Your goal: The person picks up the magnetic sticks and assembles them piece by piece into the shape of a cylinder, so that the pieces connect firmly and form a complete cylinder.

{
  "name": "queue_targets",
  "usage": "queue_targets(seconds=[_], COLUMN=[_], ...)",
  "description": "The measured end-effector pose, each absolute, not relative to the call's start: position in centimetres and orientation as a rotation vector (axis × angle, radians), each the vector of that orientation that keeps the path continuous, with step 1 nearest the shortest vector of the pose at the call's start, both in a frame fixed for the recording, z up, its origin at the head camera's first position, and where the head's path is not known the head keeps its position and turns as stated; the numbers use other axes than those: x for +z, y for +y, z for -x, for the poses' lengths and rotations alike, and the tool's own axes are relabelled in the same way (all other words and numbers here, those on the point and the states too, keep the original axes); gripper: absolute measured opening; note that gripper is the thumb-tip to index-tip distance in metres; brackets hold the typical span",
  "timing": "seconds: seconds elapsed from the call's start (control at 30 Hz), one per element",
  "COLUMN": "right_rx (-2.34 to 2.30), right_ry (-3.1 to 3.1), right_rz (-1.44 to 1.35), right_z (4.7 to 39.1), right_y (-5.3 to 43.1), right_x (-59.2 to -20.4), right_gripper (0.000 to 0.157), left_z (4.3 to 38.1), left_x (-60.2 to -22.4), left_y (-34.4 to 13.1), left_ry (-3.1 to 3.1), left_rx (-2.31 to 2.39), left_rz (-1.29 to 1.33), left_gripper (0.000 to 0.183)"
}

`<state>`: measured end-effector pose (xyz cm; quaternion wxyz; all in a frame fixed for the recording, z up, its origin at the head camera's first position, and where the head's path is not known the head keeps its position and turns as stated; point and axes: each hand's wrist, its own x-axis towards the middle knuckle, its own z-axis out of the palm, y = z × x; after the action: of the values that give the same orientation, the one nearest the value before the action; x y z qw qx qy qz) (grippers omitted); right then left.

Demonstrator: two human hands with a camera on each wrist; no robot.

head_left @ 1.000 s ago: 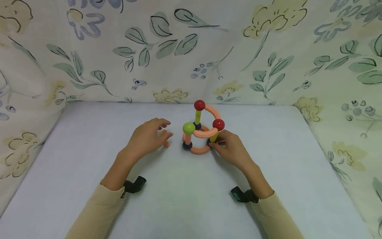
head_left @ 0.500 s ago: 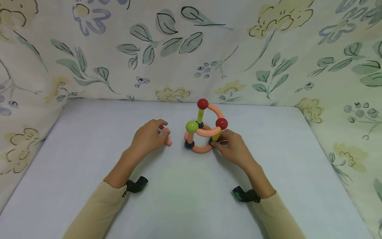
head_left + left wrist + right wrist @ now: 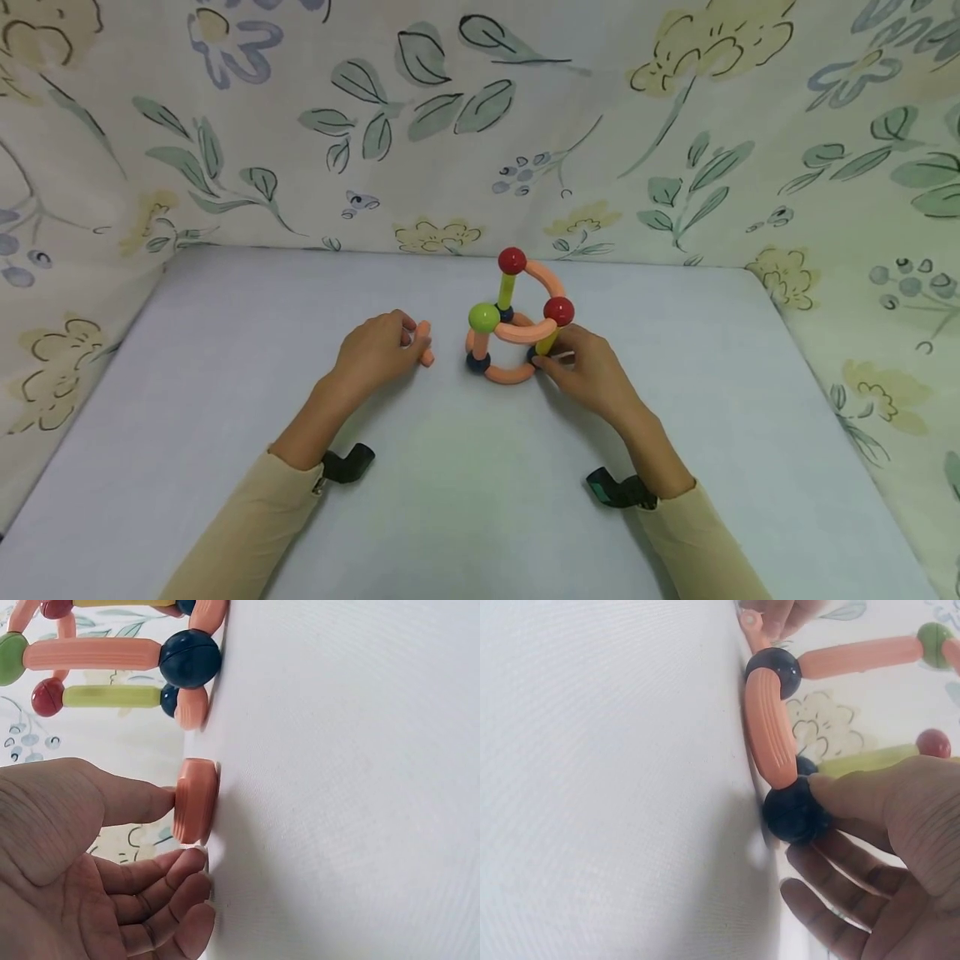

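A frame of sticks and balls stands on the table, with red balls (image 3: 558,311) and a green ball (image 3: 483,317) on top, dark blue balls (image 3: 190,658) below and yellow (image 3: 506,292) and orange sticks (image 3: 771,729) between. My right hand (image 3: 592,371) pinches the dark blue ball (image 3: 796,813) at its near right corner between thumb and fingers. Left of the frame lies a loose short orange stick (image 3: 196,801). My left hand's (image 3: 378,350) thumb tip touches this stick; its other fingers (image 3: 161,900) curl loosely beside it, apparently not closed round it.
The white table (image 3: 465,500) reaches back to a floral cloth (image 3: 570,150) hanging behind it. Dark wrist cameras (image 3: 348,463) are strapped at both cuffs.
My left hand has come down to the loose orange stick, and its fingers have curled more. The right hand stays on the dark blue ball. The head view has shifted slightly.
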<state>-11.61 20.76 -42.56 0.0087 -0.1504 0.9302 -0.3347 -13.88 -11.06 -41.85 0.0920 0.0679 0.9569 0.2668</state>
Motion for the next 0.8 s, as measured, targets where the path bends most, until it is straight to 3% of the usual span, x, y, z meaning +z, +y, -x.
queue_targets(seconds=[0.33,0.8], right_rx=[-1.008,-1.027], right_ry=[2.915,2.914], right_rz=[0.459,0.468], right_z=[11.67,11.67], right_y=[20.66,20.73], right_x=[-42.28,-42.38], right_gripper=[0.027,0.026], left_z=[13.66,13.32], left_x=[-41.44,-41.32], left_y=[-10.87,-10.65], left_ry=[2.863,2.892], left_rx=[0.796,0.765], left_rz=[-0.228,-0.232], left_gripper=[0.038,0.040])
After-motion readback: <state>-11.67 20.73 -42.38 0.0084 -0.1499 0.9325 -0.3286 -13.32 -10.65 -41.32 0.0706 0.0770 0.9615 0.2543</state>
